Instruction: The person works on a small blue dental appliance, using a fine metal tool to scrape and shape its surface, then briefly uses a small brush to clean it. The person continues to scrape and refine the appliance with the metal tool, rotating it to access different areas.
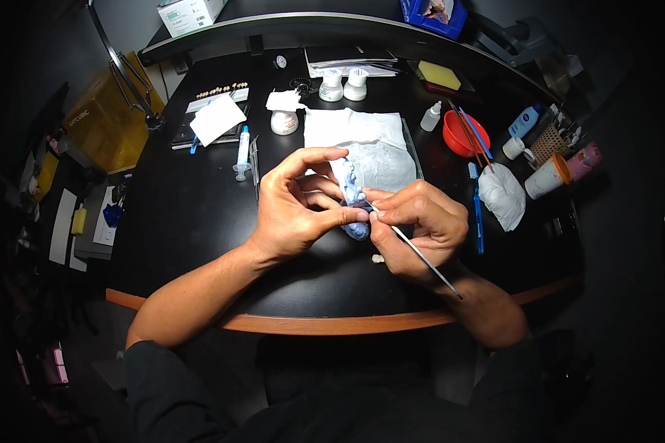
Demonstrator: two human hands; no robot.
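Above the middle of the black desk, my left hand (288, 203) is closed round a light-blue dental model (349, 179) of a toothed arch, held tilted between thumb and fingers. My right hand (425, 225) pinches a thin pale dental instrument (426, 261). Its tip touches or nearly touches the model; my fingertips hide the exact contact. The long end of the instrument slants down toward my right wrist. On the desk just below my hands lies a small cream tooth-like piece (377, 258).
White tissue (355, 127) lies beyond my hands. White jars (331, 87), a dropper bottle (431, 117) and a red bowl (462, 136) stand farther back. At right are a blue toothbrush (479, 214) and a tissue wad (504, 198); at left, a syringe (242, 153). A wooden edge (332, 323) borders the desk.
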